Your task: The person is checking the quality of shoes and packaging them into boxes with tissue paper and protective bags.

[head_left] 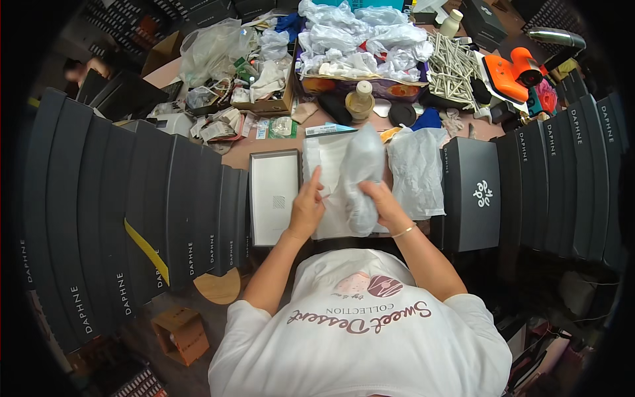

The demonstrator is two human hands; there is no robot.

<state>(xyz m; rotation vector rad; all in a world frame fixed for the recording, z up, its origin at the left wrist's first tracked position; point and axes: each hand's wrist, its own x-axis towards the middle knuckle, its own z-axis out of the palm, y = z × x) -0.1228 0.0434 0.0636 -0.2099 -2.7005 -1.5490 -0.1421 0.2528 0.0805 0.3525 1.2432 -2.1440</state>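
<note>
So we've got a long, rounded bundle in thin, pale grey, cloudy wrapping (365,155) up in front of us, over the middle of the pinkish flat tabletop (238,153). Our right hand (385,205) has it around the lower part, thumb across the near side and fingers closed on it, and it stands lengthwise, top end leaning a little to the right. We can't make out what's inside the wrap

Our left hand (306,210) is just left of it, index finger stretched out and the others loosely curled, over the edge of a dark rectangular box lined with white paper (322,153). We can't tell whether those fingers pinch any of the lining

Left of that box sits a shallow, dark-rimmed rectangular cardboard tray with a white inside (274,188). On the other side of the bundle lies a flat, crinkled, whitish translucent bag (417,169), and next to that a dark grey rectangular shoebox with white lettering (473,192). Rows of dark upright boxes flank us, one on the left (149,198) and one on the right (562,178). Farther back there's a squat clear bottle of yellowish liquid (360,104) in front of a purple patterned carton full of crumpled white plastic (360,85)
</note>
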